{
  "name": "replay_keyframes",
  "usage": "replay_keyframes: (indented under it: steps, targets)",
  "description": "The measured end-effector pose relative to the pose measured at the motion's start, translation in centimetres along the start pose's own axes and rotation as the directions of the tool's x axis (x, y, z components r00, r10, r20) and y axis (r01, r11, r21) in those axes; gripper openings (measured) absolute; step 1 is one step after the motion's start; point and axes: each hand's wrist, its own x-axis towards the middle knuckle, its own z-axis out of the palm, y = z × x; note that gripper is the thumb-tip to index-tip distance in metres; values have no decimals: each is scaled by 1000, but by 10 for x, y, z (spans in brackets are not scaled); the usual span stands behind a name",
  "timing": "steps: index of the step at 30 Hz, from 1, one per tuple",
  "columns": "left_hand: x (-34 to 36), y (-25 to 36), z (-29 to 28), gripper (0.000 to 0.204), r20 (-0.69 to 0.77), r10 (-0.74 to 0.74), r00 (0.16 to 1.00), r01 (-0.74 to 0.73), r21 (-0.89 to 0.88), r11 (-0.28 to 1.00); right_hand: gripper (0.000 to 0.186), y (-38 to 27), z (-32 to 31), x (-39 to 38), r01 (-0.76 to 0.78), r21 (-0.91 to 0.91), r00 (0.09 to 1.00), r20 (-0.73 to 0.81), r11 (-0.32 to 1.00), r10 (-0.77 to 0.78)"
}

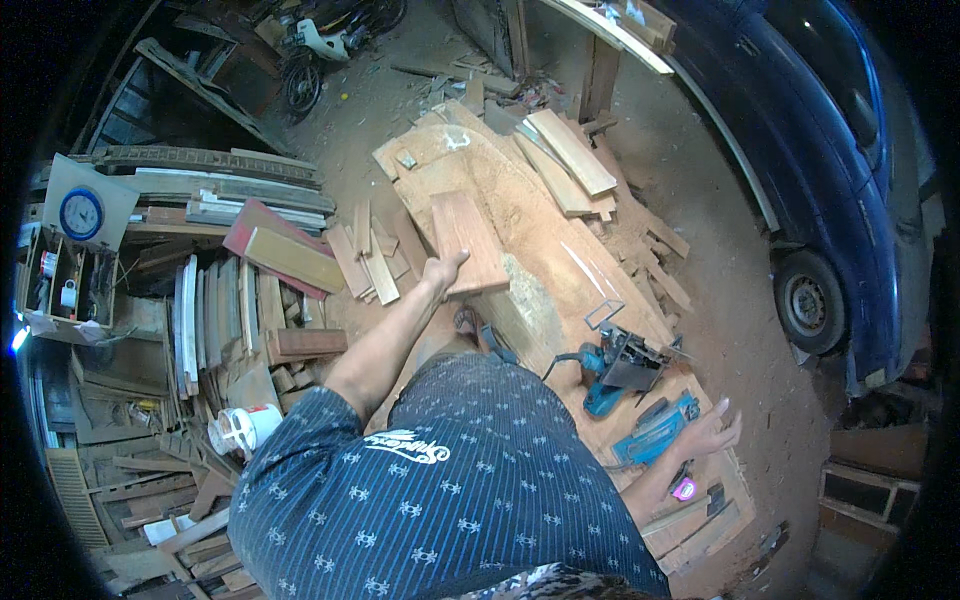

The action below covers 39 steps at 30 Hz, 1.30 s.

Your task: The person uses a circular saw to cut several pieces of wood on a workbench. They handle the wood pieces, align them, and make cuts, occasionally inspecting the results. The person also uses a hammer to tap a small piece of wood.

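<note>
My left hand (446,270) grips the near-left corner of a reddish rectangular board (462,226) over a sawdust-covered bench top (590,290). My right hand (708,432) is open at the right, fingers spread, beside a teal power tool (646,434). Behind that lies a second teal power tool (614,375) with a dark metal base turned up and a cord. A pink tape measure (683,489) sits below my right hand. Light planks (570,150) are piled on the far right part of the bench, and short boards (372,258) lie left of my board.
Stacked timber and offcuts (200,330) crowd the left, with a white bucket (262,424) and a shelf box holding a blue clock (81,213). A dark blue car (850,250) stands along the right. A motorbike (305,75) is parked at the back.
</note>
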Motion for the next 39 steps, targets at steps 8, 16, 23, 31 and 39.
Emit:
replay_keyframes:
  steps: [8, 16, 23, 31, 39]
  targets:
    - [-20, -36, -42, 50, -236, 747, 621, -783, -144, 605, 47, -218, 76, -15, -101, 659, 662, 603, 745, -444]
    - [-1, 2, -81, 44, 143, 860, 489, -871, 119, 476, 52, -414, 172, -107, -798, 566, 258, 630, 205, -733]
    - [49, 67, -118, 54, 104, 966, 236, -971, 67, 230, 40, -385, 172, -209, -561, 670, 125, 650, 487, -750]
    - [41, 68, -153, 37, 330, 934, 138, -960, -189, 208, 44, -339, 197, -263, -472, 723, -21, 563, 504, -826]
    - [52, 89, -138, 35, 291, 947, 138, -945, -248, 214, 42, -348, 211, -250, -464, 668, -35, 643, 582, -765]
